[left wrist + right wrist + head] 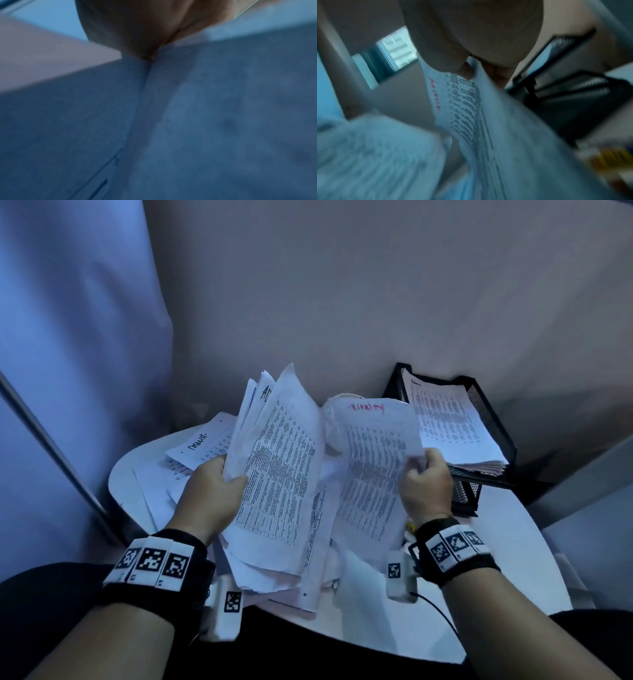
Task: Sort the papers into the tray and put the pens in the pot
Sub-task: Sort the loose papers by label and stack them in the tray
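White round table (507, 546) occupies lower centre of the frame. Black mesh tray (493, 419), holding printed sheets, stands at its upper right. Loose papers (202, 450) lie scattered at its left.

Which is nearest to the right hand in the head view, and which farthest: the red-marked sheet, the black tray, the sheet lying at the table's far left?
1. Red-marked sheet: pinched in the right hand.
2. Black tray: just behind, to the right.
3. Far-left sheet: beyond the left hand.
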A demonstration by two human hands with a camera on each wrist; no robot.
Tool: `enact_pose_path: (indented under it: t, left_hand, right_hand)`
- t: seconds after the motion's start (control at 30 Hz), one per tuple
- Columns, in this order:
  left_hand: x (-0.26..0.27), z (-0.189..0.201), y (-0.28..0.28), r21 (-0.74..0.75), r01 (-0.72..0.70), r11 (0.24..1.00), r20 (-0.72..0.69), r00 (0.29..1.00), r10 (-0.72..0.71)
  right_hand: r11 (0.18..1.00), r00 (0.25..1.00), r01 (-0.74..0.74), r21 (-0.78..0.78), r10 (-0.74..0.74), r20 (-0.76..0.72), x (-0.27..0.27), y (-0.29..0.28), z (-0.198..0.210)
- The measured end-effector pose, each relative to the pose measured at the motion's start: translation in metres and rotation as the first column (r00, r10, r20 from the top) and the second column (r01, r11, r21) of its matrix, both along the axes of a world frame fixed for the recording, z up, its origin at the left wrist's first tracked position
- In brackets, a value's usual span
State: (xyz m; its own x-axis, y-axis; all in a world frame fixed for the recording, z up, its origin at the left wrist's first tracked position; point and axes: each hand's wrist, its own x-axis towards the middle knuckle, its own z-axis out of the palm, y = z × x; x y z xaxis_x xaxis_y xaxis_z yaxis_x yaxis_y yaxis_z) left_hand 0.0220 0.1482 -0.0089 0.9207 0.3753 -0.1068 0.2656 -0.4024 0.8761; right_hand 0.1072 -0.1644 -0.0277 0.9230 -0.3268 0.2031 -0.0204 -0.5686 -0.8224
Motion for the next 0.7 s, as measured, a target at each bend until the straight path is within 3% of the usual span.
enact_pose_path:
  t: [0.07, 0.13, 0.23, 0.37, 0.47, 0.6, 0.7]
  left_hand:
    - [0.000, -0.001, -0.004, 0.010, 0.007, 1.000, 0.004, 1.000, -0.007]
    - [-0.002, 0.000, -0.009, -0.001, 0.012, 1.000, 0.011, 1.000, -0.012]
    - [-0.004, 0.003, -0.019, -0.068, 0.042, 0.997, 0.054, 0.998, -0.039]
    - [-0.011, 0.012, -0.040, -0.213, 0.109, 0.971, 0.094, 0.991, -0.091]
    - [-0.018, 0.014, -0.058, -0.357, 0.159, 0.920, 0.079, 0.987, -0.140]
    - [-0.029, 0.014, -0.076, -0.383, 0.237, 0.893, 0.062, 0.971, -0.231]
    - [-0.037, 0.016, -0.088, -0.418, 0.222, 0.881, 0.057, 0.974, -0.218]
  right_hand:
    - [0.995, 0.989, 0.030, 0.096, -0.044, 0.143, -0.005, -0.020, 0.027]
    - [0.950, 0.963, 0.038, 0.311, -0.118, 0.242, -0.007, -0.037, 0.050]
    - [0.804, 0.962, 0.019, 0.595, -0.177, 0.209, -0.014, -0.057, 0.062]
    - [0.767, 0.995, -0.048, 0.640, -0.022, 0.101, -0.041, -0.060, 0.054]
    - [0.723, 0.999, 0.002, 0.691, 0.026, -0.031, -0.056, -0.055, 0.038]
    - [0.687, 0.969, 0.095, 0.720, 0.100, -0.224, -0.065, -0.047, 0.003]
    - [0.628, 0.956, 0.109, 0.771, 0.146, -0.254, -0.070, -0.036, -0.012]
